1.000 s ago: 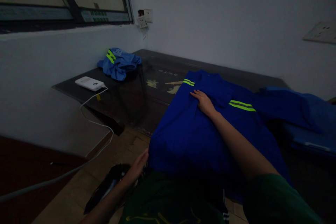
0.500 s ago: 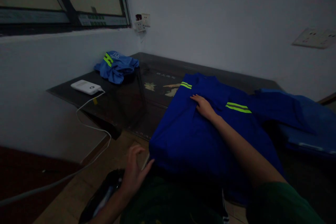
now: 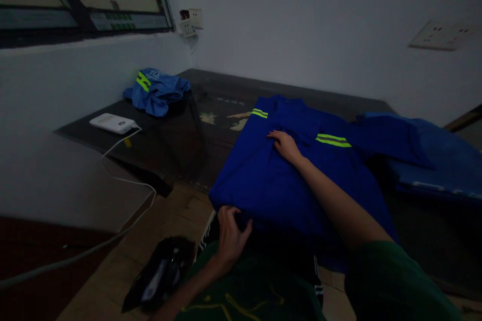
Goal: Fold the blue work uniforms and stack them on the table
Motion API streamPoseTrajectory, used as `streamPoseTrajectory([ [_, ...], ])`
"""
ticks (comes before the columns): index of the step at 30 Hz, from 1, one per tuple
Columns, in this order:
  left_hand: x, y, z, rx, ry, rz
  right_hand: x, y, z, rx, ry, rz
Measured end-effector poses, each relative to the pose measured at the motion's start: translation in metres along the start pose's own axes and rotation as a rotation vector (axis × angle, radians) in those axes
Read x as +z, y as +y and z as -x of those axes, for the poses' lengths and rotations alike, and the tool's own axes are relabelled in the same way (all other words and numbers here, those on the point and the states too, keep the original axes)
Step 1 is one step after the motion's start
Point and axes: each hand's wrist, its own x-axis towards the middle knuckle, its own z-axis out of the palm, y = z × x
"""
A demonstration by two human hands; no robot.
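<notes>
Left hand (image 3: 229, 235) pinches the near hem of the blue jacket (image 3: 278, 185); right hand (image 3: 285, 144) lies flat, open, on its chest. Jacket overhangs the tabletop (image 3: 203, 145) edge: a hard tug could drag it floorward.

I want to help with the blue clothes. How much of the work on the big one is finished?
Done: the blue jacket lies spread flat on the dark table, stripes up. In hand: the right hand presses flat on its chest, while the left hand grips the near hem at the table's edge. Left: no fold shows in it, and a crumpled blue garment sits untouched in the far corner.
</notes>
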Motion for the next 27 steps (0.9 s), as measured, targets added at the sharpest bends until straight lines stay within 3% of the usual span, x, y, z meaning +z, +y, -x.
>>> streamPoseTrajectory([
  [5, 0.014, -0.004, 0.007, -0.119, 0.014, 0.023, -0.001, -0.001, 0.000, -0.005, 0.014, -0.001],
  [10, 0.022, -0.016, 0.004, -0.036, -0.055, -0.018, 0.000, -0.001, 0.000, -0.008, 0.025, -0.011],
  [13, 0.013, -0.021, 0.001, 0.046, -0.106, 0.010, 0.001, 0.000, 0.000, -0.024, 0.040, -0.006],
  [16, -0.014, -0.026, 0.001, 0.134, -0.112, 0.026, -0.001, 0.000, 0.000, -0.023, 0.035, 0.017],
  [21, -0.089, -0.025, -0.011, 0.360, -0.077, 0.043, -0.007, -0.007, -0.010, 0.018, 0.022, 0.091],
  [25, -0.147, 0.002, -0.040, 0.514, -0.079, -0.062, -0.016, -0.013, -0.023, -0.030, 0.071, 0.081],
  [27, -0.166, 0.020, -0.053, 0.614, -0.191, -0.055, -0.021, -0.012, -0.026, -0.060, 0.116, 0.064],
])
